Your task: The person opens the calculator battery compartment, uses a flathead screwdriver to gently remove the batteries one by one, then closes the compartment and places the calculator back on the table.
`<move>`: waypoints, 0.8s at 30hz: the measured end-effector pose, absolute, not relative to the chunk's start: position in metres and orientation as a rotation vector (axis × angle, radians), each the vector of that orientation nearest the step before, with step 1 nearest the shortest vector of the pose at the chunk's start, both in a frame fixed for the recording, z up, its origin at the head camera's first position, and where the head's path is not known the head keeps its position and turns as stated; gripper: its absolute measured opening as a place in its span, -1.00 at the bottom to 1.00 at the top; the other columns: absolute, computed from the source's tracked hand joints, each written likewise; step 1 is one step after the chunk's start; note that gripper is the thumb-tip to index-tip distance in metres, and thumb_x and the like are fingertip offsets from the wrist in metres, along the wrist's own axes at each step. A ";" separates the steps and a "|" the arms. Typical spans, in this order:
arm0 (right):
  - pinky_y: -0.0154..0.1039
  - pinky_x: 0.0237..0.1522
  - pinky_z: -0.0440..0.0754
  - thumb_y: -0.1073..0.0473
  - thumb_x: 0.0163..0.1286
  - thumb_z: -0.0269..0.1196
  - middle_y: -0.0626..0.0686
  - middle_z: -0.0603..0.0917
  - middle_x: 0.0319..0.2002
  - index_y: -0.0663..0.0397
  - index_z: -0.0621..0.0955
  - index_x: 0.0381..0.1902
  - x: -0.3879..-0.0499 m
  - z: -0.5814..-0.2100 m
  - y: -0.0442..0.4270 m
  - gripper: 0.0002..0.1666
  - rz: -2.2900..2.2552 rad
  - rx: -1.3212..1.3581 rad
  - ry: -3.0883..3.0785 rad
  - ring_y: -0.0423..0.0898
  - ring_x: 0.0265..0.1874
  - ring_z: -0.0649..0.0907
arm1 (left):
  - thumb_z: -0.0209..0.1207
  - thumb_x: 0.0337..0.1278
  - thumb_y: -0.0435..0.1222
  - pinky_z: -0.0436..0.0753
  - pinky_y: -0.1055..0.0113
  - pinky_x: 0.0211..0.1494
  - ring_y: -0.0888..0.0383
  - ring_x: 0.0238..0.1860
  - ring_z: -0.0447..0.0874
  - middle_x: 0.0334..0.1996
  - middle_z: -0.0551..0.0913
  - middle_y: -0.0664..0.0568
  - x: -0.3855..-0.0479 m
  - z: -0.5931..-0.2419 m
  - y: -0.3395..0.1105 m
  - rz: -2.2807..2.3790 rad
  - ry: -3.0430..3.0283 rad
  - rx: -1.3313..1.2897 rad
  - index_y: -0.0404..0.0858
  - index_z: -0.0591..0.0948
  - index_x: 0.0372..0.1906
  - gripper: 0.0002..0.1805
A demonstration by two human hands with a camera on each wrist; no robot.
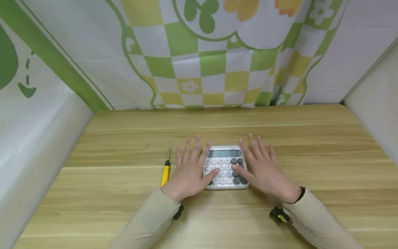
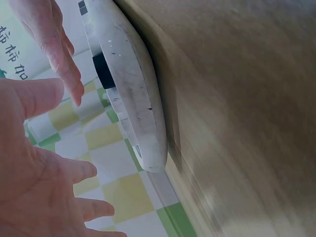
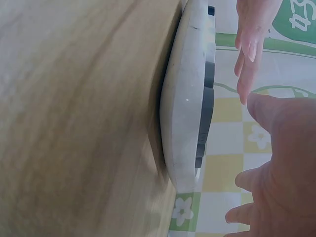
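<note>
A white calculator (image 1: 223,183) with white and dark grey keys lies flat on the wooden table, its display lit with a 0. My left hand (image 1: 190,173) is spread over its left side, thumb pointing inward above the keys. Over the right side my right hand (image 1: 265,171) is spread the same way. Both wrist views show a gap between the hands and the calculator (image 2: 131,84), whose near edge (image 3: 182,98) is scuffed. Left of my left hand lies a screwdriver (image 1: 166,174) with a yellow and black handle; the forearm partly hides its lower end.
The wood-grain table (image 1: 109,200) stretches around the hands. A green, yellow and white checked curtain (image 1: 214,65) hangs along its back edge. White cloth (image 1: 40,138) borders the left side, and a pale panel (image 1: 376,93) borders the right.
</note>
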State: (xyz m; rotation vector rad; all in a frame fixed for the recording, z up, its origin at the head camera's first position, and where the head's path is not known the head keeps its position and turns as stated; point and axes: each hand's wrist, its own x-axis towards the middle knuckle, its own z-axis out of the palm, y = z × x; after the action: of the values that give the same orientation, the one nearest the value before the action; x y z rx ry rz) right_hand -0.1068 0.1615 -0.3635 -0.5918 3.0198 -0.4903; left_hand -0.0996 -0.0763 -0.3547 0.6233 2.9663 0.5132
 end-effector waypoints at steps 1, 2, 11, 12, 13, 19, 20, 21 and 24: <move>0.41 0.34 -0.31 -0.40 0.38 -0.05 0.22 -0.24 0.52 -0.03 -0.06 0.54 -0.107 -0.364 0.161 -0.02 -0.488 -0.593 3.018 0.28 0.48 -0.22 | -0.12 0.31 0.22 -0.40 -0.30 0.40 -0.26 0.48 -0.51 0.52 -0.34 -0.21 -0.100 -0.355 -0.076 0.508 2.966 0.623 -0.12 -0.05 0.53 -0.14; 0.40 0.34 -0.32 -0.40 0.38 -0.06 0.22 -0.25 0.52 -0.04 -0.06 0.54 -0.107 -0.364 0.161 -0.02 -0.484 -0.590 3.014 0.27 0.48 -0.23 | -0.13 0.32 0.21 -0.39 -0.31 0.40 -0.27 0.48 -0.50 0.52 -0.34 -0.21 -0.099 -0.355 -0.076 0.497 2.970 0.623 -0.12 -0.05 0.53 -0.15; 0.39 0.35 -0.28 -0.33 0.44 -0.07 0.23 -0.22 0.52 -0.02 -0.05 0.53 -0.108 -0.363 0.158 -0.08 -0.496 -0.607 3.026 0.27 0.48 -0.22 | -0.11 0.36 0.13 -0.35 -0.30 0.41 -0.29 0.48 -0.46 0.51 -0.35 -0.22 -0.100 -0.356 -0.077 0.496 2.966 0.600 -0.15 -0.06 0.53 -0.19; 0.39 0.35 -0.27 -0.31 0.44 -0.06 0.23 -0.21 0.52 -0.02 -0.04 0.53 -0.109 -0.362 0.158 -0.10 -0.500 -0.613 3.032 0.27 0.48 -0.21 | -0.11 0.37 0.13 -0.34 -0.29 0.41 -0.28 0.48 -0.47 0.50 -0.37 -0.22 -0.100 -0.356 -0.077 0.491 2.965 0.596 -0.15 -0.07 0.53 -0.18; 0.38 0.36 -0.27 -0.29 0.45 -0.06 0.22 -0.19 0.52 -0.01 -0.02 0.53 -0.109 -0.362 0.157 -0.11 -0.504 -0.617 3.037 0.26 0.48 -0.20 | -0.11 0.37 0.13 -0.33 -0.28 0.42 -0.28 0.48 -0.48 0.50 -0.38 -0.22 -0.101 -0.356 -0.077 0.488 2.965 0.592 -0.16 -0.07 0.53 -0.18; 0.36 0.37 -0.24 -0.23 0.47 -0.04 0.23 -0.10 0.52 0.04 0.07 0.51 -0.109 -0.362 0.157 -0.18 -0.518 -0.632 3.066 0.26 0.48 -0.14 | -0.05 0.35 0.09 -0.22 -0.24 0.45 -0.29 0.49 -0.41 0.50 -0.32 -0.26 -0.100 -0.355 -0.078 0.529 2.972 0.573 -0.22 -0.01 0.52 -0.18; 0.36 0.37 -0.23 -0.22 0.47 -0.02 0.24 -0.08 0.51 0.05 0.09 0.50 -0.109 -0.363 0.157 -0.18 -0.525 -0.635 3.073 0.27 0.48 -0.13 | -0.04 0.34 0.09 -0.20 -0.23 0.45 -0.30 0.49 -0.39 0.50 -0.31 -0.27 -0.100 -0.355 -0.078 0.547 2.970 0.567 -0.22 0.00 0.51 -0.18; 0.36 0.37 -0.23 -0.20 0.46 0.00 0.25 -0.07 0.51 0.06 0.11 0.50 -0.109 -0.363 0.157 -0.19 -0.533 -0.639 3.081 0.28 0.48 -0.12 | -0.02 0.34 0.08 -0.18 -0.23 0.46 -0.30 0.49 -0.35 0.51 -0.28 -0.28 -0.099 -0.355 -0.079 0.572 2.970 0.564 -0.24 0.01 0.51 -0.18; 0.36 0.37 -0.17 -0.13 0.42 0.10 0.29 0.01 0.49 0.13 0.19 0.46 -0.108 -0.365 0.157 -0.21 -0.582 -0.655 3.114 0.32 0.46 -0.04 | 0.04 0.31 0.05 -0.09 -0.19 0.47 -0.30 0.49 -0.25 0.50 -0.20 -0.32 -0.099 -0.355 -0.079 0.668 2.948 0.558 -0.29 0.03 0.50 -0.16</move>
State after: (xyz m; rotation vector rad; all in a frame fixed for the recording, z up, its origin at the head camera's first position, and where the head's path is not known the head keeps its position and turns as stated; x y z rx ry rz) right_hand -0.1079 0.1574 -0.3647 -0.6552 3.1141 -0.5819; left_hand -0.0994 -0.0792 -0.3545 0.5578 2.9482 0.6676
